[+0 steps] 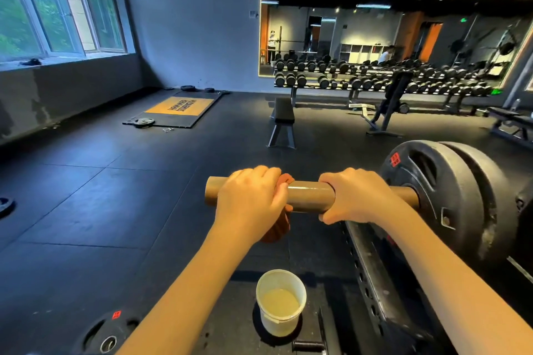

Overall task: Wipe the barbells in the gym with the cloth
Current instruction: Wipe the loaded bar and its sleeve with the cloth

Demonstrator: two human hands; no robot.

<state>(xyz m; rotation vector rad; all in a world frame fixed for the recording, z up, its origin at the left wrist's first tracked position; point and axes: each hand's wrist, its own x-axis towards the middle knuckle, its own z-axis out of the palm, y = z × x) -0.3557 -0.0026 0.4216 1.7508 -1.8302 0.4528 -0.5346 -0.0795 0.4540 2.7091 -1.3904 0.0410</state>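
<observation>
The fingers (256,174) of the left hand (251,199) are curled over the top of the barbell sleeve (310,196), clamping an orange cloth (279,228) around it. The cloth bunches out beside the thumb and hangs below the palm. The right hand (356,196) grips the bare metal just beside it, fingers wrapped over and thumb tucked underneath.

The sleeve's long axis runs level across the view, left to right. Its free end points left, just past the left hand. At the right it passes into two black weight plates (438,190) standing upright on the bar, close against the right hand.

Below the sleeve, a white tub (281,323) of pale liquid stands low down beside a perforated steel rack beam (372,268). Another black plate (106,334) lies flat on the dark rubber floor (115,196) at lower left. Well beyond are a flat gym bench (284,112) and a long dumbbell rack (375,82).
</observation>
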